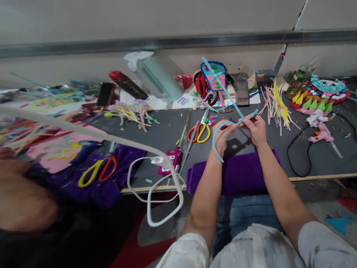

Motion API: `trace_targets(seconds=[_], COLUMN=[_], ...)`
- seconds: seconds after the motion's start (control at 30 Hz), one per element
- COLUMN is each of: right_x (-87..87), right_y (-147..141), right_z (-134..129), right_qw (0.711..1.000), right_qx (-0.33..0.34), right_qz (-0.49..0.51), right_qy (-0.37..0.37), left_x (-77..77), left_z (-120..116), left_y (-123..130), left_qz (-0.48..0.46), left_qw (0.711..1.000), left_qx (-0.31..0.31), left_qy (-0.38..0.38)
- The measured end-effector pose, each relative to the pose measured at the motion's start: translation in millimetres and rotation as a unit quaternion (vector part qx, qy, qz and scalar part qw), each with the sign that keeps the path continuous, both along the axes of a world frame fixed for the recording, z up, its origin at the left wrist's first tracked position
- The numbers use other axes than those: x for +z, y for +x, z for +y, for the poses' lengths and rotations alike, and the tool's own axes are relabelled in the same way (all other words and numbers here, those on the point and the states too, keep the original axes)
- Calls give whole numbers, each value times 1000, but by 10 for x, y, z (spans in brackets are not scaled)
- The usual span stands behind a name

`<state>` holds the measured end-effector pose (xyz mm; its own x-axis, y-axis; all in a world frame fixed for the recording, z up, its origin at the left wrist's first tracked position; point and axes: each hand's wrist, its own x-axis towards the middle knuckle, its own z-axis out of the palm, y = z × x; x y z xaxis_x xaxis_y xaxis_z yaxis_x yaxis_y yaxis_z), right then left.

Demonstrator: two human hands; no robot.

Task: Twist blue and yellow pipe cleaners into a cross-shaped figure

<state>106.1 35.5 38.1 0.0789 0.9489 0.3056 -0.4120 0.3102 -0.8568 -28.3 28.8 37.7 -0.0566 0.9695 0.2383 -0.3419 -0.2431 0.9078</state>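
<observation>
White sleeves [320,242] lay nearer than the purple cloth [244,173], beyond which the left hand [221,137] and right hand [257,131] pinched a blue pipe-cleaner piece [234,105] whose joint could have loosened under uneven pulling.

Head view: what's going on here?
A person's left hand and right hand pinch a fuzzy light-blue stem piece, held above a rolled purple cloth on the table's near edge. Open scissors lie left of the hands; a pink glue gun lies to the right. Another person's arm shows at far left.
</observation>
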Motion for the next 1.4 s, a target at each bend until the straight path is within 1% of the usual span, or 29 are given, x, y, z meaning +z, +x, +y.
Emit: trace_targets(seconds=[0.1, 0.2, 0.4, 0.47, 0.57, 0.7, 0.8, 0.9, 1.0, 1.2, 1.3, 1.4], right_x=[-1, -5, -49, -71, -90, -74, -48, -31, -23, -23, -27, -23], right_y=[-23, -50, -107, -118, -114, -77, -57, -54, -56, -53, -49, -50], right_z=[-6, -14, -16, -9, 3, 14, 12, 5, -1, -2, -3, -9], right_qw=[999, 998, 995, 995, 995, 995, 996, 996, 996, 996, 997, 997], right_qx=[-20, -36, -61, -63, -72, -87, -89, -87, -84, -83, -79, -74], right_qz=[-26, -46, -67, -68, -64, -36, -19, -12, -10, -15, -16, -14], right_qy=[15, 26, 28, 27, 23, 18, 7, -1, -9, 1, 21, 30], left_x=[-35, -73, -75, -66, -67, -65, -47, -36, -45, -62, -45, -28], left_z=[24, 67, 119, 119, 111, 94, 78, 73, 79, 78, 69, 67], left_y=[2, 3, 30, 30, 13, -25, -49, -67, -84, -101, -98, -92], left_qz=[-30, -47, -142, -153, -117, -18, 46, 95, 110, 124, 117, 92], left_qw=[998, 995, 984, 982, 989, 999, 999, 994, 991, 990, 991, 995], left_qx=[-6, -3, 11, 14, 18, 21, 25, 49, 59, 46, 36, 15], left_qy=[-53, -89, -109, -109, -90, -38, 4, 36, 42, 51, 45, 23])
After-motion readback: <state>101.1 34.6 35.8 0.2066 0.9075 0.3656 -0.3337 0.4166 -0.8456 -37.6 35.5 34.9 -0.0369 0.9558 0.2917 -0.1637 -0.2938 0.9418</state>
